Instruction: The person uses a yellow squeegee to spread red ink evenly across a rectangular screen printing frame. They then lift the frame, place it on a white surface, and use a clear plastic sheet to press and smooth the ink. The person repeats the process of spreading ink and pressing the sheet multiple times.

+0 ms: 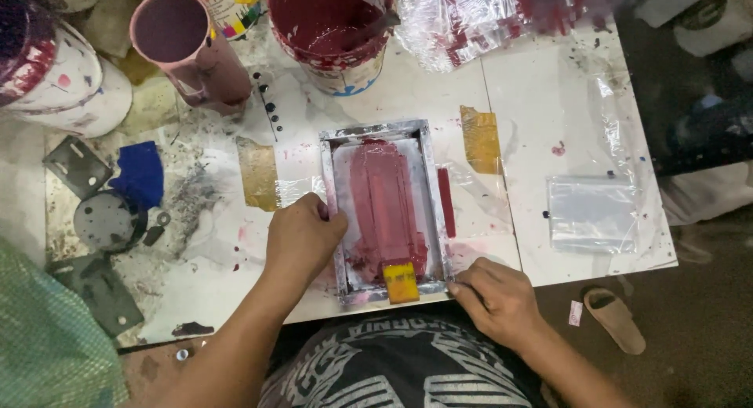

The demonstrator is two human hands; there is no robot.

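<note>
Head view: left hand [302,237] presses flat, open, on the screen-printing frame [386,210]'s left edge; right hand [494,294] pinches its lower-right corner near the surface [549,102]'s front edge.

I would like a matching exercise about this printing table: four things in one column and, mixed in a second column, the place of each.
Things:
1. left hand
2. right hand
3. yellow squeegee
4. blue cloth

Places:
A. inside the frame, at its near end
B. on the left rail of the metal screen frame
C. far left of the table, beside grey metal plates
D. at the frame's near right corner

Pairs: 1-B, 2-D, 3-A, 4-C
</note>
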